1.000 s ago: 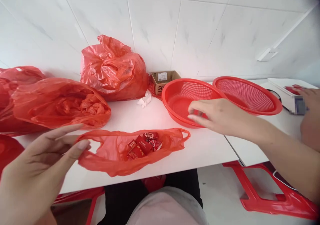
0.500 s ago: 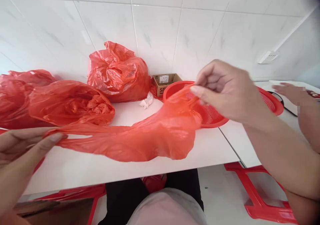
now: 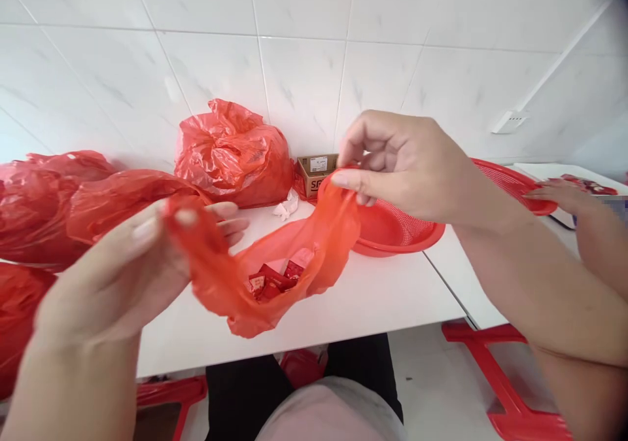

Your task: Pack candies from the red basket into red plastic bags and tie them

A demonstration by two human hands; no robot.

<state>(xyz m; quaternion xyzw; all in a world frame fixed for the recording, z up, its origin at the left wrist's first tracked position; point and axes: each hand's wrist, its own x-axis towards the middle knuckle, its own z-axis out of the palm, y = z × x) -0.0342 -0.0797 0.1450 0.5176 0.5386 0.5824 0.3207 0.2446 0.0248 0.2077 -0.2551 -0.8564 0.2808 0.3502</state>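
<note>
A thin red plastic bag hangs between my two hands above the white table, its mouth spread and facing me. Several small dark red packets show inside its opening. My left hand has one handle of the bag at its thumb and forefinger, slightly blurred, with the other fingers stretched out behind it. Pinched between the thumb and fingers of my right hand is the opposite side of the bag's rim.
Full red bags stand along the tiled wall and at the left. A cardboard box, crumpled tissue and red plastic basket are behind the bag. At right, another person's hand touches a second red basket. Red stools stand below.
The bag was stretched out sideways and now sags with its mouth open, showing the packets. My left hand has come right and up; my right hand has shifted left.
</note>
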